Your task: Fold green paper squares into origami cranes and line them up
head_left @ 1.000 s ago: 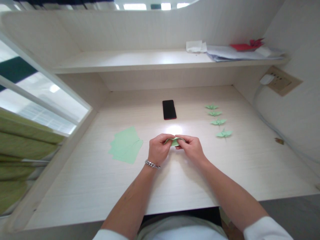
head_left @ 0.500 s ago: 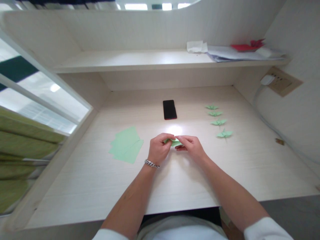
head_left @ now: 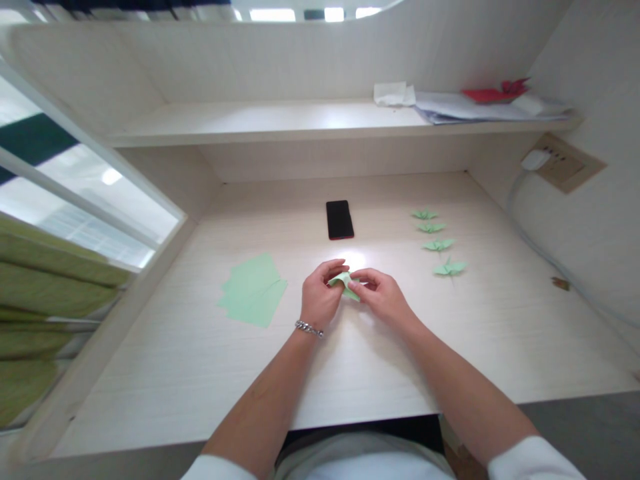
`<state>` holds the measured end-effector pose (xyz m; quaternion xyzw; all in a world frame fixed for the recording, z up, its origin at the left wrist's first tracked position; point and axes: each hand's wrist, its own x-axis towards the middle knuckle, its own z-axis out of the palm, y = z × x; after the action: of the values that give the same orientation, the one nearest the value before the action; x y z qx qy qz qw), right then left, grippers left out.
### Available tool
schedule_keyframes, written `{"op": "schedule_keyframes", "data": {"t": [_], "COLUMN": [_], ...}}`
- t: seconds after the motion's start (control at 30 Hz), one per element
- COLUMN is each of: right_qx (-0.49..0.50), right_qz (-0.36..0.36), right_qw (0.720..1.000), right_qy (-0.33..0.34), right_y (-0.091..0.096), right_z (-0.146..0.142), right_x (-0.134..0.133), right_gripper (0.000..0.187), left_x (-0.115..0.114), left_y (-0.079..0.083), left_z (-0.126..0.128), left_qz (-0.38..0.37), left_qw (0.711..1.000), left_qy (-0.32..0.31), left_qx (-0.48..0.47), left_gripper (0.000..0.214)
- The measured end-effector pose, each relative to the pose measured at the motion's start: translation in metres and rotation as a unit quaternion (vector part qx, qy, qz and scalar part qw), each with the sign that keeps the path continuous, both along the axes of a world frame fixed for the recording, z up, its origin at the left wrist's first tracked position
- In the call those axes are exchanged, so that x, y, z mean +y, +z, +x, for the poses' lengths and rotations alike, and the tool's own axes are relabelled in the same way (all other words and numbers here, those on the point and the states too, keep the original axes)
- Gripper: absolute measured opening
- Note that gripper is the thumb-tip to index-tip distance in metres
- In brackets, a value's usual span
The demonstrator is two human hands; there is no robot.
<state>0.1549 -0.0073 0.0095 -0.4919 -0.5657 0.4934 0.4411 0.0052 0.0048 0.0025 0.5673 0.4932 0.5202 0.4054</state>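
A small piece of folded green paper (head_left: 345,283) is held just above the desk (head_left: 200,360), at its middle. My left hand (head_left: 320,298), with a chain bracelet on the wrist, pinches the paper's left side. My right hand (head_left: 383,295) pinches its right side with thumb and fingertips. Both hands are closed on the paper and partly hide it. A loose stack of flat green sheets (head_left: 253,291) lies to the left of my left hand.
Several finished green paper cranes (head_left: 437,245) stand in a row at the right. A black phone (head_left: 339,219) lies face up behind my hands. The shelf above holds papers (head_left: 450,105) and a red folded piece (head_left: 493,91). A wall socket with a plug (head_left: 553,160) is at the right.
My hands have shifted a little and turned the folded paper; its corner now points down between my fingers. Nothing else has moved.
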Motion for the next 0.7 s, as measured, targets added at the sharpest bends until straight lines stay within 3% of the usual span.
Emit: {"op": "schedule_keyframes", "data": {"t": [0.1, 0.33, 0.5, 0.7], "right_qx": [-0.050, -0.066, -0.071, 0.001], "right_qz": [0.052, 0.045, 0.034, 0.010], "right_qw": [0.997, 0.997, 0.997, 0.999], "right_qy": [-0.006, 0.019, 0.004, 0.033], "right_y": [0.0042, 0.0060, 0.0030, -0.0016], "right_z": [0.0016, 0.0031, 0.0052, 0.0071], "right_x": [-0.0020, -0.0018, 0.0010, 0.0037], "right_gripper": [0.029, 0.036, 0.037, 0.038], "left_x": [-0.0014, -0.0030, -0.0002, 0.0009], "left_y": [0.0022, 0.0044, 0.0022, -0.0011], "left_z": [-0.0003, -0.0005, -0.0039, -0.0056], "left_qz": [-0.003, -0.009, 0.002, -0.005], "left_qw": [1.000, 0.999, 0.998, 0.999], "left_qy": [-0.010, -0.011, -0.040, -0.036], "left_qx": [0.007, 0.032, 0.050, 0.037], "left_gripper": [0.048, 0.052, 0.034, 0.022]}}
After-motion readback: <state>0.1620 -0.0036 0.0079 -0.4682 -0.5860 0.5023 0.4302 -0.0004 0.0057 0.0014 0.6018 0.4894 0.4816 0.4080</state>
